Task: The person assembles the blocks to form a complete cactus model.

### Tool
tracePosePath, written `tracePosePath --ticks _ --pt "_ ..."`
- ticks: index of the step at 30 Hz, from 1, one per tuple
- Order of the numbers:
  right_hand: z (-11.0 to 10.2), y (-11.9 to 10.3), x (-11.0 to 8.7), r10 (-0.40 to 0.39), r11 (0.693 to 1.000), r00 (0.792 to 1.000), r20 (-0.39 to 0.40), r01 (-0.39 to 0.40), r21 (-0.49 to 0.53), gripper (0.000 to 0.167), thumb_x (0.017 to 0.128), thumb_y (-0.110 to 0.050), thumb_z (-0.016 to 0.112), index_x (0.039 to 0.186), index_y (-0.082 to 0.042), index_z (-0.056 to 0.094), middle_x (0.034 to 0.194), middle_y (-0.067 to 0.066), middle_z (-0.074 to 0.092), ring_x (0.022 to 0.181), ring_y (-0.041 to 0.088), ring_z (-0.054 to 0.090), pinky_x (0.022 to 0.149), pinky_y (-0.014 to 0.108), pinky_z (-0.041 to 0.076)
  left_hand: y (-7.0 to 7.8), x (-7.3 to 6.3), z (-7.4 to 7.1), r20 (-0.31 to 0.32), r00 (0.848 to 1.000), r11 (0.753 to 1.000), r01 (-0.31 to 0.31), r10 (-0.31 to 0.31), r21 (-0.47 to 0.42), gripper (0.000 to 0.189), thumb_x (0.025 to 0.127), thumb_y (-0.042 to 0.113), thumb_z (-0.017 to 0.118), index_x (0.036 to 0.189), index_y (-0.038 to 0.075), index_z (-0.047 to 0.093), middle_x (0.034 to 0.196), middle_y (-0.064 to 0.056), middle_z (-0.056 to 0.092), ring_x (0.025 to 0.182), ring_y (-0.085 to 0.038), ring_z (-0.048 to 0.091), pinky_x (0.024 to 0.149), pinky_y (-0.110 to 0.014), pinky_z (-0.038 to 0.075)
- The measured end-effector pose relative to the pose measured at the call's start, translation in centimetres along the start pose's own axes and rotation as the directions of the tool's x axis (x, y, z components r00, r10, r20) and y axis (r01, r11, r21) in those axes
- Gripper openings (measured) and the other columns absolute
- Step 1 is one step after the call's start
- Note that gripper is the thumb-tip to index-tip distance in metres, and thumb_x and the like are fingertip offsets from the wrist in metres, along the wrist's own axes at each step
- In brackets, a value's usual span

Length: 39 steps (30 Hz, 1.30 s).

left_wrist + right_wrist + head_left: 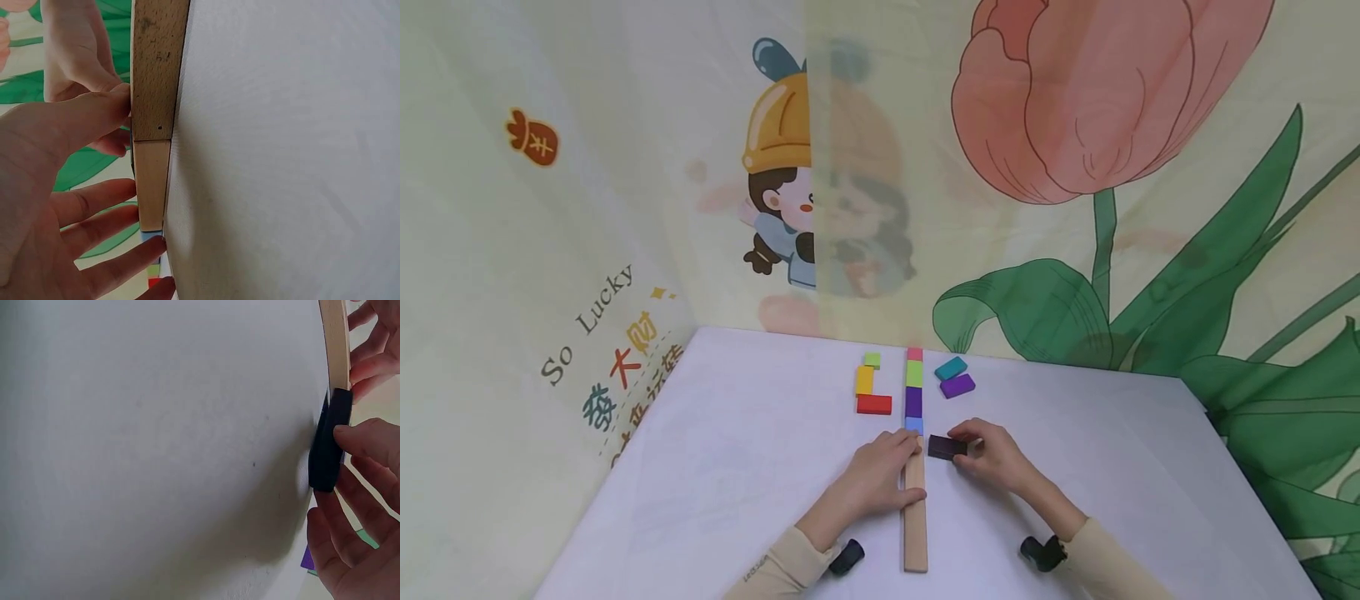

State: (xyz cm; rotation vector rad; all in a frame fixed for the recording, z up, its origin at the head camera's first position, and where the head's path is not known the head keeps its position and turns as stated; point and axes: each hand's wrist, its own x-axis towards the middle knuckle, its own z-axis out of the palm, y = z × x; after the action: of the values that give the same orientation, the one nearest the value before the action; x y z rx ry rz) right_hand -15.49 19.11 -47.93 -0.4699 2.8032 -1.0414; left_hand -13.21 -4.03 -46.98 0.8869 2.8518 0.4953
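Running away from the near side of the white table (715, 500), between the two beige sleeves (786, 562), is a straight row of blocks. A black wrist unit (847, 557) sits at the left sleeve and a second black unit (1042, 553) at the right.

Row, near end: near wooden block (915, 537), abutting a shorter far wooden block (152, 187); the left wrist view shows the seam.

Left hand (880, 473): fingers extended and spread, thumb on the near wooden block, fingertips along the far wooden block and close to the blue block (913, 426).

Right hand (996, 457): thumb and fingers pinch the black block (947, 447), just right of the row, one end toward it. Whether this block touches the table cannot be determined.

Row, beyond the blue block: dark purple block (913, 402), lime block (913, 373), pink block (914, 354).

Left of the row: red block (874, 405), then yellow block (864, 381), then small green block (872, 360).

Right of the row: violet block (957, 386), then teal block (951, 368), both angled.

Rear: printed cloth (880, 317) with a tulip (1090, 108).
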Motion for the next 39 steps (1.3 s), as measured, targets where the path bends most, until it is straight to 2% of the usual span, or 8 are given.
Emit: tracePosePath --ticks 5,20,30,34,39 --pt "0.1 -0.4 0.2 -0.017 1.0 1.0 0.014 0.016 0.023 0.034 0.079 -0.005 0.077 0.112 -0.008 0.068 0.106 0.004 0.069 0.098 0.021 0.063 0.082 0.034 0.055 0.0 0.0 -0.1 -0.018 1.0 1.0 -0.01 0.01 0.005 0.06 0.081 0.05 0.072 0.127 0.015 0.058 0.139 -0.002 0.055 0.117 -0.019 0.056 0.091 -0.037 0.054" --pt "0.5 -0.4 0.5 -0.035 0.999 0.999 0.027 0.034 0.035 0.035 0.078 -0.007 0.077 0.112 -0.009 0.068 0.107 0.002 0.069 0.099 0.018 0.062 0.084 0.032 0.054 -0.2 -0.2 -0.2 -0.014 1.0 1.0 -0.007 0.007 0.005 0.061 0.08 0.052 0.071 0.127 0.016 0.058 0.14 -0.002 0.054 0.117 -0.019 0.055 0.092 -0.038 0.054" --pt "0.7 -0.1 0.3 -0.019 0.999 1.0 -0.007 0.02 0.05 0.035 0.078 -0.007 0.078 0.111 -0.01 0.069 0.106 0.001 0.069 0.096 0.018 0.062 0.08 0.028 0.053 -2.0 0.1 0.9 -0.075 0.991 0.993 -0.115 0.114 -0.019 0.054 0.082 0.056 0.067 0.123 0.022 0.059 0.14 0.004 0.054 0.122 -0.015 0.052 0.102 -0.037 0.047" --pt "0.7 -0.1 0.4 -0.016 0.998 1.0 0.004 0.015 0.057 0.034 0.078 -0.008 0.078 0.111 -0.01 0.069 0.107 0.003 0.069 0.097 0.018 0.062 0.08 0.026 0.052 -2.5 0.0 0.9 -0.074 0.988 0.99 -0.137 0.133 -0.043 0.054 0.083 0.056 0.066 0.125 0.022 0.059 0.142 0.003 0.052 0.129 -0.016 0.049 0.109 -0.037 0.042" --pt "0.6 0.0 0.6 -0.027 0.997 0.999 0.026 0.026 0.067 0.035 0.078 -0.009 0.078 0.112 -0.009 0.068 0.109 0.005 0.069 0.099 0.02 0.061 0.081 0.028 0.052 -2.9 -0.1 1.1 -0.088 0.984 0.986 -0.159 0.154 -0.053 0.055 0.083 0.055 0.066 0.125 0.021 0.059 0.144 0.003 0.051 0.132 -0.016 0.047 0.111 -0.036 0.041"
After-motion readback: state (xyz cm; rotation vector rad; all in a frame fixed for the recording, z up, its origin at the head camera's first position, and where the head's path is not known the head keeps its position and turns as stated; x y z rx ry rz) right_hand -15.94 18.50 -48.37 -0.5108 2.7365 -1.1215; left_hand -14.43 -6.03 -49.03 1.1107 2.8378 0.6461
